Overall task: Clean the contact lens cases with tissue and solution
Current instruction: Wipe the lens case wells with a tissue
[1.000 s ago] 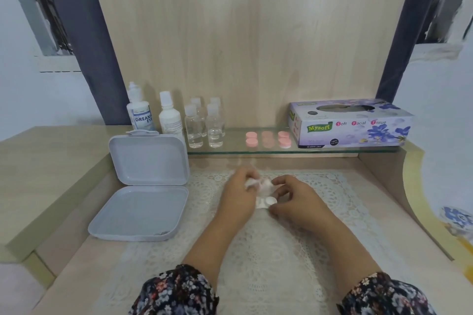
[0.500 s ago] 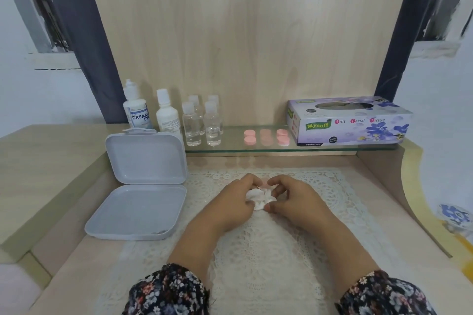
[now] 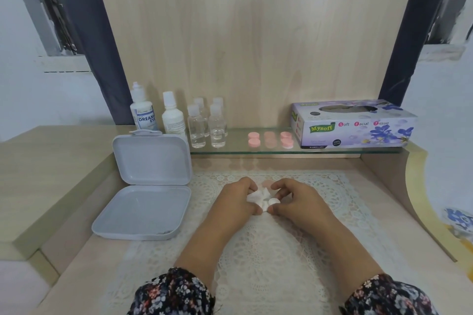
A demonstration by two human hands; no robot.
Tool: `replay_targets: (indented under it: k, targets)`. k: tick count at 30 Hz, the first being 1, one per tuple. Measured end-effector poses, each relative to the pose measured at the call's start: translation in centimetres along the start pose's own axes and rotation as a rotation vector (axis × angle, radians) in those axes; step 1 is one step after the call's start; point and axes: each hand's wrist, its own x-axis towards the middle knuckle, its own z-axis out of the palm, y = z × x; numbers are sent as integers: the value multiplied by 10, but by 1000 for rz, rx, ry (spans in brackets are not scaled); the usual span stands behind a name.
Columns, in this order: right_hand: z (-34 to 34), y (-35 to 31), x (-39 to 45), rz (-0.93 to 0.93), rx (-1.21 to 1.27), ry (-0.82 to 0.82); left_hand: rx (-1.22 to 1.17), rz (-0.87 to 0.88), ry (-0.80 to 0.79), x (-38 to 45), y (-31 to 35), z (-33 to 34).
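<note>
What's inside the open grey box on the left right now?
The open grey box shows a bare tray, apart from a small dark speck or scrap near its front right corner, too small to identify. The raised lid's inner face also looks bare. Nothing covers the tray.

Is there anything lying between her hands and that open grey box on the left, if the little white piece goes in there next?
Nothing visible does. The left hand pinches the crumpled white tissue and the right hand holds the small white lens case piece. Between them and the open grey plastic box lies only bare white lace mat.
</note>
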Motion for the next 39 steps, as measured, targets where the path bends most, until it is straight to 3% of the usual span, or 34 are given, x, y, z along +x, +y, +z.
replay_targets:
  k: [7,10,12,22,34,37,39]
  targets:
    - [0,0,1,-3,12,-6,24,12,49,-3,-3,-1]
    - [-1,1,1,-3,4,-6,-117,45,197,-1,-4,-4]
    - [-1,1,1,-1,1,-8,-44,107,251,-1,-1,-1]
    - [1,2,4,16,17,12,398,351,-3,0,-3,17]
    - [0,3,2,4,43,-7,324,220,-27,0,-14,-3]
    - [-1,2,1,-9,35,3,297,131,83,0,-14,-11]
    - [-2,1,0,-21,89,19,36,7,214,1,-10,-13]
